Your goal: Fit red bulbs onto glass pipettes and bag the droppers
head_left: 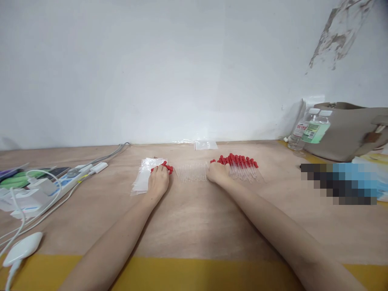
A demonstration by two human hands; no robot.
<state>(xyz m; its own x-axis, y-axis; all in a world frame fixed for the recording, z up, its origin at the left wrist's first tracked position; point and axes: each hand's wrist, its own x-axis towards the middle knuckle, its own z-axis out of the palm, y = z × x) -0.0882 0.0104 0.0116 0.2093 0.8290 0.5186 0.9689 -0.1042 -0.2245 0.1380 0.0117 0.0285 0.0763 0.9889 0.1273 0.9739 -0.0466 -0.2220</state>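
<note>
My left hand (158, 180) lies palm down on the wooden table (194, 218), its fingers curled over a few red-capped droppers (168, 167) at the edge of a stack of clear plastic bags (144, 173). My right hand (217, 172) rests further right, fingers closed at the left end of a pile of red-capped droppers (241, 165). A row of clear glass tubes (192, 171) lies between the two hands. What the right fingers hold is hidden.
A power strip (65, 182) with white cables and chargers lies at the left, a white device (22, 247) near the front left edge. Two water bottles (309, 129) and a beige bag (348, 129) stand at the back right. A small clear bag (205, 144) lies by the wall.
</note>
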